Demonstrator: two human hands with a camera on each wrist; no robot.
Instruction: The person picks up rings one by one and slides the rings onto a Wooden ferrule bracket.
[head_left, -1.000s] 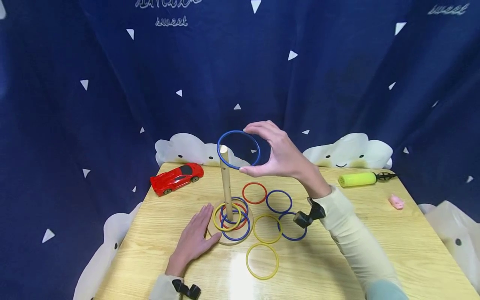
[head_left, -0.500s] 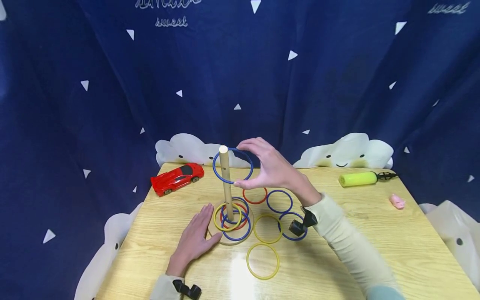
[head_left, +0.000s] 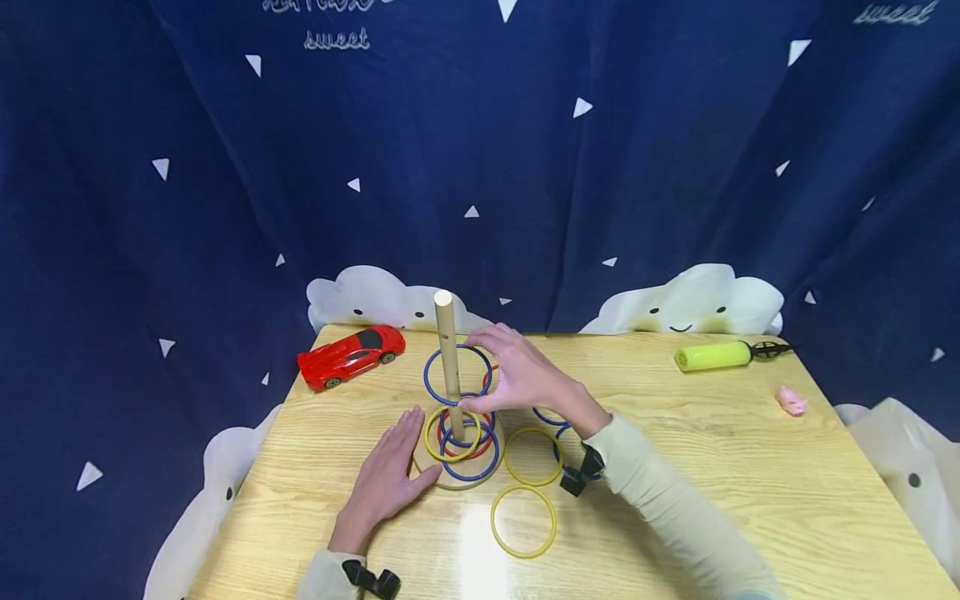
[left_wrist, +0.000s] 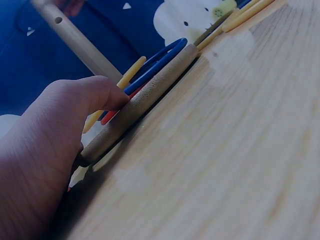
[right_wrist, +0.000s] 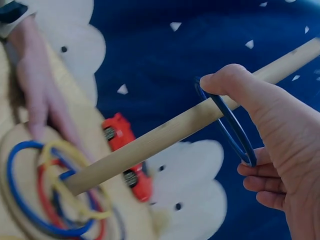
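Wooden table (head_left: 750,450), left hand (head_left: 390,475) outstretched against round base (left_wrist: 150,95), right hand (head_left: 521,375) curved wide, gripping blue ring (right_wrist: 237,129) around upright peg (head_left: 447,346).

I'd call this a children's play corner, whether home or nursery I can't tell, with smiling clouds (head_left: 693,292) on the curtain (head_left: 675,150) beyond the right fingers (head_left: 492,336), rings (head_left: 523,556) and a peg (head_left: 450,358) about them, a toy car (head_left: 352,358) past the left fingers (head_left: 405,430) and a table (head_left: 750,450) underneath.
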